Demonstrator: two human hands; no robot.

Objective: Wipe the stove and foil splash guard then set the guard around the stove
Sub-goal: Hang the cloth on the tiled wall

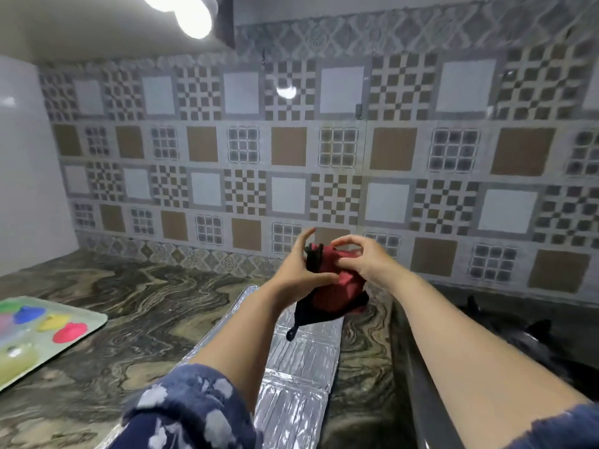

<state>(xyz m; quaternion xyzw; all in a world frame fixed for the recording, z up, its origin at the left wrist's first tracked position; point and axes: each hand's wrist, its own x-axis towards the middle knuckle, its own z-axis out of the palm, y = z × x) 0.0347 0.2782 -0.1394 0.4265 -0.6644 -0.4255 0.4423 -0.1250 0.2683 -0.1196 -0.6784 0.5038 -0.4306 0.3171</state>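
Note:
Both hands hold a red cloth with a dark edge (337,286) up in front of the tiled wall. My left hand (301,270) grips its left side, thumb pressed on it. My right hand (363,257) pinches its top. Under the cloth, the silver foil splash guard (298,361) lies folded flat on the marble counter (136,319). The black stove (505,322) sits at the right, partly hidden by my right forearm; its grey front edge (418,384) runs alongside the foil.
A pale green tray (81,332) with several coloured silicone pieces lies at the left on the counter. The patterned tile wall (291,157) stands behind. A white wall closes the left side. A lamp glares at the top left.

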